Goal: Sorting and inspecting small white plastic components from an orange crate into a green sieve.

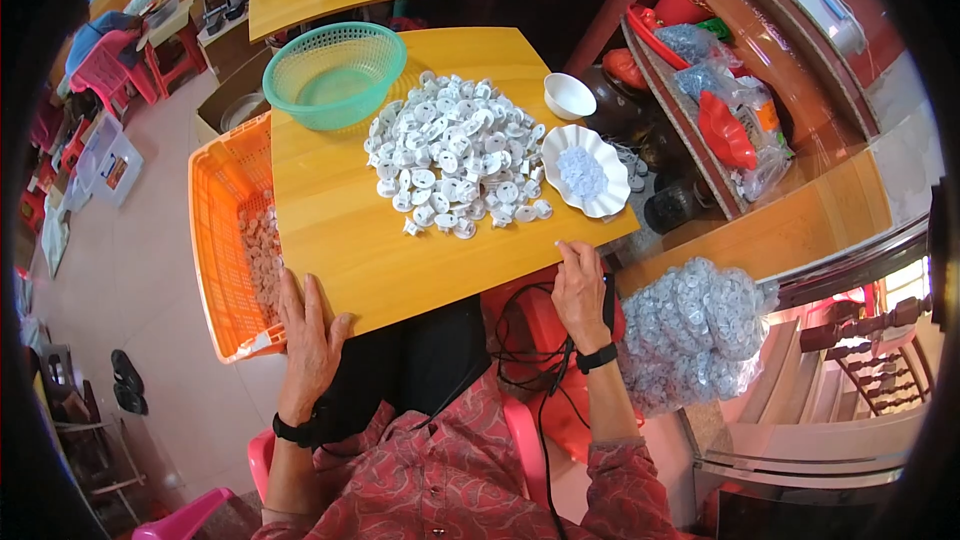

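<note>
White, plastic-looking round pieces [455, 155] lie in a loose heap on the yellow worktop [340, 270], past its middle toward the far edge, with a few strays on the near side. Nothing in view is being worked on: the step appears to be a pause or the setting-out of the work, the heap loose and untouched by either hand. The left hand [312, 340] is at the near left corner, thumb apart from the fingers, which seem to rest on the edge. The right hand [580, 290] is at the near edge toward the near right corner, its fingers curled and thumb close to them; whether it pinches something small cannot be told. Near that corner, against the right edge, a scalloped white dish [617, 180] holds small pale-blue bits [580, 172], just beside a white bowl [570, 98]. The green basket [335, 108] stands at the far left corner, and the orange crate [212, 240] adjoins the left edge. Taking up a stray piece would call for the right hand to reach inward over the near edge and pinch lightly, without disturbing the heap or tipping the dish.
</note>
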The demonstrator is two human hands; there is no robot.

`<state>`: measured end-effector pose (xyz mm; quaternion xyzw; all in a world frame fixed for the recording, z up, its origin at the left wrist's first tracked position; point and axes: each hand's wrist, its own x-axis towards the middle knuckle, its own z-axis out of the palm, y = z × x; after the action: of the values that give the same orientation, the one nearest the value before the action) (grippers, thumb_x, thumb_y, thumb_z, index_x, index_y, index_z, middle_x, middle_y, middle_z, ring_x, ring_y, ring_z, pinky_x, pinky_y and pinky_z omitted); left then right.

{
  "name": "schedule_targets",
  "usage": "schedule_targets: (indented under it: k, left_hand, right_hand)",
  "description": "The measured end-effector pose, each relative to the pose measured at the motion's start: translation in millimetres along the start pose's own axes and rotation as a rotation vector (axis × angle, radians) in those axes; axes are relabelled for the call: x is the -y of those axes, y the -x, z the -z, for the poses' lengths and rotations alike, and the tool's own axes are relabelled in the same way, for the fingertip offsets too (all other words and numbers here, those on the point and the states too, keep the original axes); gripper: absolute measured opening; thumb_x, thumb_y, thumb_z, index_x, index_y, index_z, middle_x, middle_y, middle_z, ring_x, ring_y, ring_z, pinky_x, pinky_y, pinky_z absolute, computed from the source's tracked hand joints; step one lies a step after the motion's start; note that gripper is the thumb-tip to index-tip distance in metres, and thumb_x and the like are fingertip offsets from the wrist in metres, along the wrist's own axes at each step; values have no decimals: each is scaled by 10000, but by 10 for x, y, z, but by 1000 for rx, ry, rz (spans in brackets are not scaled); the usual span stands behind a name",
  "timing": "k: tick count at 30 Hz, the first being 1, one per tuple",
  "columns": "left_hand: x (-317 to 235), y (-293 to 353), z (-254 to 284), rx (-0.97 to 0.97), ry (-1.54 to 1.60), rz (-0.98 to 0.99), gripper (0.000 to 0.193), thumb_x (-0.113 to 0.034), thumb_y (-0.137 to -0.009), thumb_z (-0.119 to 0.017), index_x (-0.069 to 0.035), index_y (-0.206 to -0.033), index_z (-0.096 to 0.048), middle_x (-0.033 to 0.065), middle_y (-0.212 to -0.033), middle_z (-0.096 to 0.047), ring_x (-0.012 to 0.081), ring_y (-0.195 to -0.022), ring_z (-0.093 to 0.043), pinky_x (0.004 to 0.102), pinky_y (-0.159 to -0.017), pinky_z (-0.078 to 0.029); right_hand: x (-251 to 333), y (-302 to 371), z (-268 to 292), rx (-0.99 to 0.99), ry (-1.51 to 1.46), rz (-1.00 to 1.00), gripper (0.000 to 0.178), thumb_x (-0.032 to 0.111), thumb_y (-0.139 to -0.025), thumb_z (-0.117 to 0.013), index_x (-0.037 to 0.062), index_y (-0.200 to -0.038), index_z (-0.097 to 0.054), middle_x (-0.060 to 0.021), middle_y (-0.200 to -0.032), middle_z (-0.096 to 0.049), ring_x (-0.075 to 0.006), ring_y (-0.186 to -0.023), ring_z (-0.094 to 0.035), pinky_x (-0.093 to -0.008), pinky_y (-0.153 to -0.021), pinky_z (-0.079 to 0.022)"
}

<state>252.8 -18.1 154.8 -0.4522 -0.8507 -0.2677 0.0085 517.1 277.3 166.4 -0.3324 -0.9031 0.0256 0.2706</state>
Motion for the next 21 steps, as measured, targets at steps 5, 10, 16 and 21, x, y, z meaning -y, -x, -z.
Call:
schedule_targets:
  k: [5, 10, 16, 21]
  left_hand:
    - [-6, 1, -4, 9, 10, 14, 671, -246, -953, -584, 36, -1475, -268, 304, -1562, -79, 479, -1433, -147, 504, -1157, -199]
    - [-8, 9, 5, 9, 18, 28, 671, -242, -953, -584, 37, -1475, -269, 303, -1563, -78, 475, -1433, -151, 500, -1156, -203]
    - [17, 21, -20, 37, 63, 46, 690, -286, -967, -560, -24, -1511, -226, 250, -1594, -10, 444, -1461, -68, 495, -1176, -150]
    - [22, 29, -5, 27, 61, 47, 679, -271, -969, -555, -26, -1511, -229, 243, -1596, -11, 439, -1463, -67, 494, -1178, -144]
  right_hand:
    - [-45, 32, -24, -68, 27, 37, 208, 2, -832, -608, -12, -1039, -624, -132, -1015, -572, -332, -952, -575, -427, -814, -484]
    - [-35, 33, 22, -94, 7, 70, 62, 24, -853, -622, -3, -900, -591, -129, -977, -579, -320, -874, -597, -413, -717, -509]
    - [13, 100, -20, -107, -430, -291, 54, 24, -878, -638, -5, -898, -598, -95, -823, -616, -228, -706, -640, -333, -613, -521]
    - [202, 13, 81, -49, -996, -622, 86, 59, -897, -654, -12, -925, -614, -38, -793, -644, -102, -662, -637, -222, -559, -510]
